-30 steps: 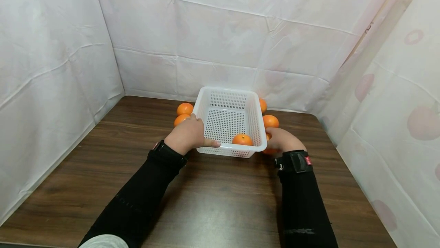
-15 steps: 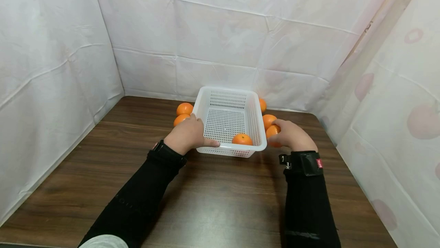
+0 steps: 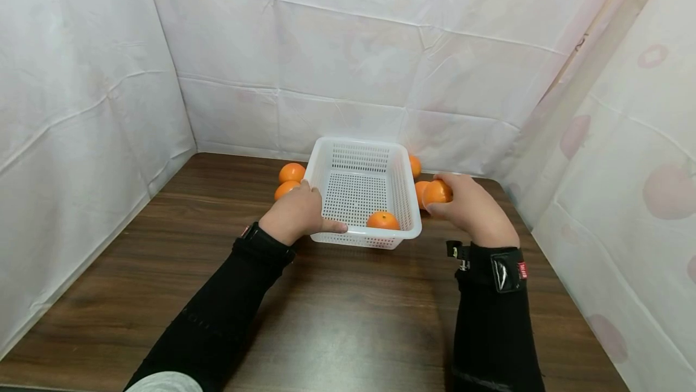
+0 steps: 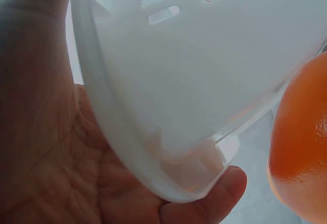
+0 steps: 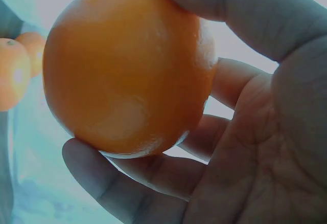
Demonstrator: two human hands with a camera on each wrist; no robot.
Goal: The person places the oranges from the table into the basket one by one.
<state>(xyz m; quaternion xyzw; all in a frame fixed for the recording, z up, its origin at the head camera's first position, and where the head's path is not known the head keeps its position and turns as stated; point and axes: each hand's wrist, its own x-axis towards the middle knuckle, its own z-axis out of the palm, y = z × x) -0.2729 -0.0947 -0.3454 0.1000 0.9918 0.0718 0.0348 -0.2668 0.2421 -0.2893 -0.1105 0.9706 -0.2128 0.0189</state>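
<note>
Holding an orange (image 3: 438,192) beside a white basket (image 3: 356,189)

The right hand (image 3: 478,214) grips the orange, thumb and fingers spread round its girth, between the basket's right wall and the far right corner of the desk (image 3: 337,319). The fruit looks firm and of modest weight; its glossy skin may slip, so a broad hold about the widest part seems best, squeezed gently to spare the peel. The left hand (image 3: 296,214) holds the basket by its near left corner, thumb on the rim. Thin perforated plastic suggests a light, slightly springy body, surest at the rim.

The basket stands close to the desk's far edge, where white sheeting (image 3: 342,66) rises. Two oranges (image 3: 292,173) sit just beside its left wall, two more (image 3: 415,166) by its right, and a loose orange (image 3: 383,220) lies inside, at the near right corner. The widest room lies toward the desk's near edge.
</note>
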